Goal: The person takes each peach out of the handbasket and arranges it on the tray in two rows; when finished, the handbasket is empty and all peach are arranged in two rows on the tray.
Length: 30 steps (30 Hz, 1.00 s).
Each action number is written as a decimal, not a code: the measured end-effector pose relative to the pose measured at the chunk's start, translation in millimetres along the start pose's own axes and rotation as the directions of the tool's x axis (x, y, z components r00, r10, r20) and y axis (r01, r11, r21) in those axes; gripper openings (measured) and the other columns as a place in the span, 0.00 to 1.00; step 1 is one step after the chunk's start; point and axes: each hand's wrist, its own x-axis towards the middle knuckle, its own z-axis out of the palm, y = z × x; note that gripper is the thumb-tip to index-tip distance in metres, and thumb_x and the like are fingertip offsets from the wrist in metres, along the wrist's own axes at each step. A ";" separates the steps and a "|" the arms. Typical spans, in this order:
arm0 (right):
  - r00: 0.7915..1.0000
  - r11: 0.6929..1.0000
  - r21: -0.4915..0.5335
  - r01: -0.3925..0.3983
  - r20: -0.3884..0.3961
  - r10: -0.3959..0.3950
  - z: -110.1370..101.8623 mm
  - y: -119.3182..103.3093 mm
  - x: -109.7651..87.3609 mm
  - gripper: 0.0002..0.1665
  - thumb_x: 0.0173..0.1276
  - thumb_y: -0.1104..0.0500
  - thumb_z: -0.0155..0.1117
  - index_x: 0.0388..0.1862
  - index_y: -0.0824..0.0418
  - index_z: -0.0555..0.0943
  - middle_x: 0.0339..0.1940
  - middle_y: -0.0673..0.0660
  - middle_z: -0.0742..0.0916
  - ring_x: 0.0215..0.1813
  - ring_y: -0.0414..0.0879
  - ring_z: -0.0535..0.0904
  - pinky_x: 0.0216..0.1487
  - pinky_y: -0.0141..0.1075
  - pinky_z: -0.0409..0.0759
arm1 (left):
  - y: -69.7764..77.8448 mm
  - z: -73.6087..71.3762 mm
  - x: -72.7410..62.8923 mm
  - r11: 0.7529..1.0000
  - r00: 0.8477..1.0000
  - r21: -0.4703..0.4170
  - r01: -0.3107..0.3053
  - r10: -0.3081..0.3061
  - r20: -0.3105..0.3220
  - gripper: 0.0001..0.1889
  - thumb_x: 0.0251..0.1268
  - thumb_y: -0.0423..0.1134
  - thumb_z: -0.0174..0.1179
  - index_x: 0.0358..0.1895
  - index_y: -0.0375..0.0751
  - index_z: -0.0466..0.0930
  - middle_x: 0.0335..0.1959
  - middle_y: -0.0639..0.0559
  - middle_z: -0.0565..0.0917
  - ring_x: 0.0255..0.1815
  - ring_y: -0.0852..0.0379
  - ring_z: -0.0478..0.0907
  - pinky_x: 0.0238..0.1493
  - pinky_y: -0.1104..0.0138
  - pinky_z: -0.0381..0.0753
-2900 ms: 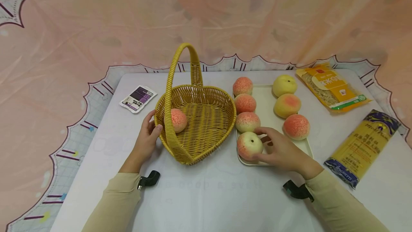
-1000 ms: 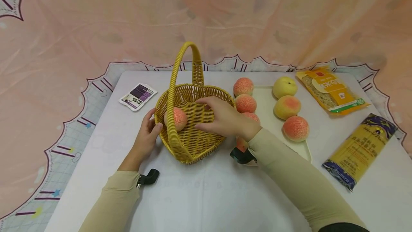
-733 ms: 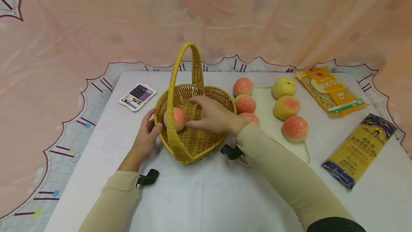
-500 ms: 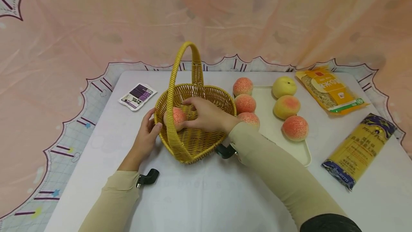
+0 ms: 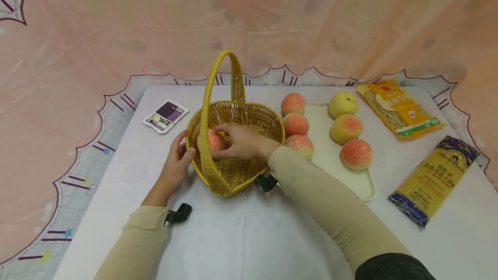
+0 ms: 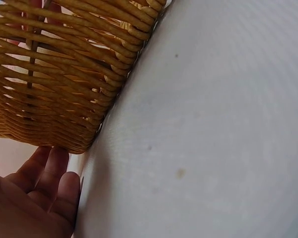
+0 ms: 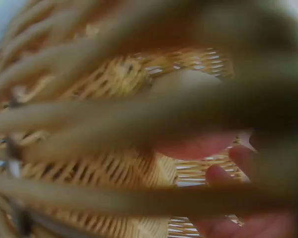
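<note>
A heart-shaped wicker basket with a tall handle stands mid-table, holding one speckled red peach near its left side, partly behind the handle. My right hand reaches into the basket, thumb and fingers curved round that peach. In the right wrist view, blurred weave hides much of the peach and hand. Against the basket's outer left side rests my left hand. The left wrist view shows its fingers nearly straight, tips touching the weave.
Right of the basket, a cream tray bears several peaches; my right sleeve covers its near-left part. Farther right lie an orange-yellow bag and a spaghetti pack. A small purple-and-white packet lies back left.
My right hand has left the pale peach at the tray's near end and moved left into the basket, reaching round the peach there. My left hand stays at the basket's side.
</note>
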 end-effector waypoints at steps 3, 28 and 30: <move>1.000 1.000 0.012 -0.006 0.021 0.006 3.4 2.0 0.3 0.46 0.66 0.43 0.69 0.77 0.58 0.64 0.71 0.56 0.73 0.70 0.48 0.69 0.67 0.36 0.67 | 0.1 -0.3 -0.6 1.000 1.000 0.005 0.003 -0.003 -0.003 0.34 0.80 0.41 0.44 0.81 0.45 0.39 0.74 0.27 0.58 0.72 0.36 0.59 0.71 0.43 0.53; 0.999 0.998 0.051 -0.029 -0.031 0.030 16.2 8.9 1.9 0.41 0.67 0.48 0.70 0.72 0.61 0.65 0.69 0.59 0.75 0.67 0.48 0.72 0.65 0.38 0.70 | 6.0 1.4 -1.9 1.000 1.000 -0.004 0.013 -0.013 -0.007 0.33 0.81 0.40 0.44 0.81 0.46 0.40 0.74 0.29 0.59 0.72 0.38 0.60 0.71 0.45 0.55; 0.999 1.000 0.026 -0.017 -0.031 0.017 16.4 8.7 3.1 0.41 0.68 0.49 0.69 0.74 0.61 0.65 0.70 0.58 0.74 0.68 0.48 0.71 0.66 0.38 0.69 | 6.7 1.4 -1.9 1.000 1.000 -0.006 0.012 -0.012 -0.009 0.33 0.81 0.39 0.44 0.81 0.46 0.40 0.74 0.29 0.59 0.72 0.39 0.60 0.71 0.46 0.56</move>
